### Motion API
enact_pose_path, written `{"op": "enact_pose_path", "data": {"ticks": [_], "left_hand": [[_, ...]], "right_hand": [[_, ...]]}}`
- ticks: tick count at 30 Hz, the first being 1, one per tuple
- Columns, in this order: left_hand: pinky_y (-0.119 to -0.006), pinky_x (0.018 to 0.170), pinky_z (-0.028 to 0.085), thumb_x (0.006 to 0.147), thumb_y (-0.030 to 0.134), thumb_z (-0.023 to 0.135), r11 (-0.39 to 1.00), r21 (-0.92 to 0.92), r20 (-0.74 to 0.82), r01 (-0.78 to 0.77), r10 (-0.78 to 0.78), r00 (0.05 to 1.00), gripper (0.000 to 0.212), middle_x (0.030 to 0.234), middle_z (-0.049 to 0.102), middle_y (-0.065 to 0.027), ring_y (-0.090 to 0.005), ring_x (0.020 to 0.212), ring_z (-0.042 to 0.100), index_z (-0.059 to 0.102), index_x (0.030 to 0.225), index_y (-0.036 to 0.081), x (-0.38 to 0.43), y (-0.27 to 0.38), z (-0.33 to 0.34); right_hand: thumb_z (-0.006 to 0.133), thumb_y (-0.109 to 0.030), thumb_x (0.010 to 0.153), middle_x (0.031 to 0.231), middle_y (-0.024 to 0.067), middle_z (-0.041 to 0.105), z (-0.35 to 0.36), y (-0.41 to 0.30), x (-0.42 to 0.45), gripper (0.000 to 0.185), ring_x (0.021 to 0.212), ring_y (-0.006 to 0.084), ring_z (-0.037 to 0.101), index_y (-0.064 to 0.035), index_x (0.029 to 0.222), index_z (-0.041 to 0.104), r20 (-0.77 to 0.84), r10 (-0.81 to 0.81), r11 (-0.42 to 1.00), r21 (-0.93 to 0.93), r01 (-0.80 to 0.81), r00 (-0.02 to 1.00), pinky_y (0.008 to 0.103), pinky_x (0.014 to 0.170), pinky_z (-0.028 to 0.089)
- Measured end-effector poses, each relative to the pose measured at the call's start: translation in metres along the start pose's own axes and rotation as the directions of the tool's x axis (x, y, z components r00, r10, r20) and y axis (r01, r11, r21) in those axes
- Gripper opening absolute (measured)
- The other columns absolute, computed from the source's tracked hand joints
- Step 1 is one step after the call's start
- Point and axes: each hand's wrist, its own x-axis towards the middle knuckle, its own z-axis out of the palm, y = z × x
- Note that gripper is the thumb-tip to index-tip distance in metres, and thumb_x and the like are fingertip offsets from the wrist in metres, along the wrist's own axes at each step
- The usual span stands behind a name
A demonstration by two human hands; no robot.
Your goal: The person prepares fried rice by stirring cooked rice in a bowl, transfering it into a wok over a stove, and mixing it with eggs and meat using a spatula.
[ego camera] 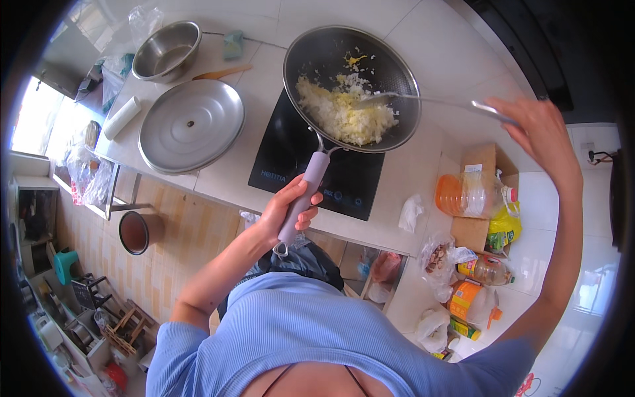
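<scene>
My left hand [290,211] is closed around the mauve handle [303,198] of a dark frying pan [322,54] with a metal rim. The pan is over a black glass cooktop [270,164]. White rice mixed with yellow egg [342,111] lies mostly in the lower half of the pan, with loose grains and a yellow bit higher up. At the right, my right hand [531,124], slightly blurred, holds the end of a long metal spatula [436,99]. The spatula's blade reaches into the rice.
Left of the cooktop are a round metal lid [191,144], a wooden spatula [223,73], a steel basin [168,52] and a white roll [122,118]. A crumpled tissue [412,213], oil bottles [466,194] and plastic bags [436,258] lie on the right.
</scene>
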Motion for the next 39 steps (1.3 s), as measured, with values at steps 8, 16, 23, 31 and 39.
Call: {"op": "enact_pose_path", "data": {"ticks": [8,16,23,31,39], "left_hand": [[-0.016,0.034,0.036,0.091,0.029,0.047,1.0,0.007,-0.037,0.029,-0.029,0.999,0.035,0.079,0.044,-0.0058,-0.007,0.048,0.041,0.031,0.118,0.014,-0.001,0.0,0.003],[-0.016,0.035,0.037,0.091,0.029,0.048,1.0,-0.007,-0.034,0.007,-0.007,0.999,0.034,0.078,0.045,-0.0063,-0.0076,0.048,0.041,0.032,0.116,0.014,-0.001,0.0,0.003],[-0.016,0.034,0.035,0.091,0.029,0.047,1.0,0.01,-0.03,0.016,-0.016,0.999,0.033,0.078,0.045,-0.0059,-0.0075,0.048,0.041,0.032,0.116,0.013,0.0,-0.001,0.002],[-0.016,0.038,0.036,0.091,0.031,0.047,1.0,0.028,-0.013,0.012,-0.011,1.0,0.042,0.081,0.046,-0.0065,-0.008,0.052,0.042,0.028,0.124,0.014,-0.001,0.001,0.004],[-0.026,0.075,0.043,0.092,0.039,0.041,0.641,0.747,-0.166,-0.177,0.438,0.884,0.043,0.095,0.059,-0.0073,-0.0137,0.085,0.053,0.053,0.112,0.003,0.004,0.012,-0.038]], "right_hand": [[0.056,-0.006,0.074,0.073,0.0126,0.059,0.077,-0.017,0.019,0.037,0.065,0.0288,0.058,-0.0161,0.109,0.061,-0.066,0.068,0.998,0.012,-0.067,0.996,0.0363,0.062,0.048],[0.051,-0.003,0.074,0.069,0.0081,0.056,0.074,-0.04,0.028,0.044,0.062,0.0251,0.059,-0.0218,0.114,0.057,-0.107,-0.042,0.996,-0.087,0.032,0.993,0.0323,0.056,0.049],[0.055,-0.002,0.074,0.067,0.0092,0.055,0.067,-0.024,0.001,0.043,0.062,0.0255,0.058,-0.0206,0.112,0.058,-0.165,0.118,0.991,-0.05,-0.127,0.979,0.0342,0.058,0.049],[0.057,-0.003,0.075,0.062,0.0093,0.052,0.079,-0.042,-0.01,0.037,0.052,0.0238,0.058,-0.0169,0.109,0.06,-0.129,0.056,0.996,-0.068,-0.065,0.99,0.033,0.049,0.048],[0.059,-0.004,0.073,0.065,0.0068,0.053,0.071,-0.036,-0.032,0.043,0.051,0.0244,0.056,-0.0192,0.113,0.058,-0.171,0.117,0.993,0.016,-0.116,0.978,0.0335,0.05,0.047]]}}
